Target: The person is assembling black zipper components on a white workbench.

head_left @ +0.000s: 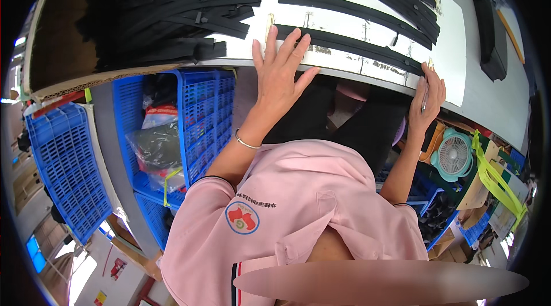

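The left hand lies at the desk's near edge, fingers spread and released, tips at the left end of a black strip. The right hand grasps a pen by its right end; whether those fingers touch the strip is hard to tell. Its long axis runs left-right, right end slanting nearer. Beyond lies a second strip.

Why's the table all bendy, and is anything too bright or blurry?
In the head view, the fisheye lens bends the table edge; in the head view, a lower-left patch glares white; in the head view, a smooth blurred oval covers the bottom, while the left hand looks fairly sharp.
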Available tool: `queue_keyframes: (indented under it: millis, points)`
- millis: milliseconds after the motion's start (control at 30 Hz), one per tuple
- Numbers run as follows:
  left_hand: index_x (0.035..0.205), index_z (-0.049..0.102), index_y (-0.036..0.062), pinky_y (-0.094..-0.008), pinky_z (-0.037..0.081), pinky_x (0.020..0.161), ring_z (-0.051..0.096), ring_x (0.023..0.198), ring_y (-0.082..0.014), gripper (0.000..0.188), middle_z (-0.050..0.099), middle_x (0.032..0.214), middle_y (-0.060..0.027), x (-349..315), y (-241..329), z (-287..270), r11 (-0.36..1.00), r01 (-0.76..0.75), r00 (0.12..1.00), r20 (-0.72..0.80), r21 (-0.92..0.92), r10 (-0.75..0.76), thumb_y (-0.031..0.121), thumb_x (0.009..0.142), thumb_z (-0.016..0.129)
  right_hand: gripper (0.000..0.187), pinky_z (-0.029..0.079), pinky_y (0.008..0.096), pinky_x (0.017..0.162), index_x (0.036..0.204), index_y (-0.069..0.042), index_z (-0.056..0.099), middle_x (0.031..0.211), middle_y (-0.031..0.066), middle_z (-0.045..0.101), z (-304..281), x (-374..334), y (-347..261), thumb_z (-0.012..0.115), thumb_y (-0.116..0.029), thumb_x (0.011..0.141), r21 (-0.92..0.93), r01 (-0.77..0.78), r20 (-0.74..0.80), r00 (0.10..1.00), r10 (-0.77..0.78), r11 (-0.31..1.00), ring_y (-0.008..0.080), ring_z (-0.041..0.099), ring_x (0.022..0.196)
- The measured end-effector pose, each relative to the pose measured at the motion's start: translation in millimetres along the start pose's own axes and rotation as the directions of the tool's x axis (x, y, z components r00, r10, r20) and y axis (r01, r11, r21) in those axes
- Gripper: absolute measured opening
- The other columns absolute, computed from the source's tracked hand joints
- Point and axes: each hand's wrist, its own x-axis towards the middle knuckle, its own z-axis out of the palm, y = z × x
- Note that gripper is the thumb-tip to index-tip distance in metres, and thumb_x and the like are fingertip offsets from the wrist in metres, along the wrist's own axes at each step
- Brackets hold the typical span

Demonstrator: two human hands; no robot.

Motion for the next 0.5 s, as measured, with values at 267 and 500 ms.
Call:
queue_keyframes:
  millis: [267, 500]
  points:
    - [0.144, 0.059, 0.0172, -0.0646, 0.018, 0.118, 0.035, 0.148, -0.0388, 0.064, 0.052, 0.148, -0.0096, -0.2, -2.1, 1.2, 1.0, 0.02, 1.0, -0.021, -0.006, -0.02, 0.035, 0.086, 0.08, 0.022, 0.05, 0.0235, 0.074, 0.113, -0.004, 0.076, 0.095, 0.0035, 0.072, 41.8, 45.0, -124.4, 0.063, -0.019, 0.103, 0.67, -0.412, 0.394, 0.902, 0.175, 0.618, 0.0084, 0.064, 0.084]
    - [0.146, 0.056, 0.0125, -0.0589, 0.014, 0.121, 0.034, 0.151, -0.0326, 0.07, 0.051, 0.152, -0.0077, -1.9, -4.8, 7.2, 0.998, 0.043, 0.998, -0.051, -0.036, -0.044, 0.039, 0.086, 0.08, 0.021, 0.049, 0.0238, 0.063, 0.099, 0.002, 0.076, 0.083, 0.004, 0.074, 104.4, 54.8, -166.1, 0.068, -0.017, 0.101, 0.732, -0.396, 0.4, 0.909, 0.121, 0.555, 0.0078, 0.064, 0.07]
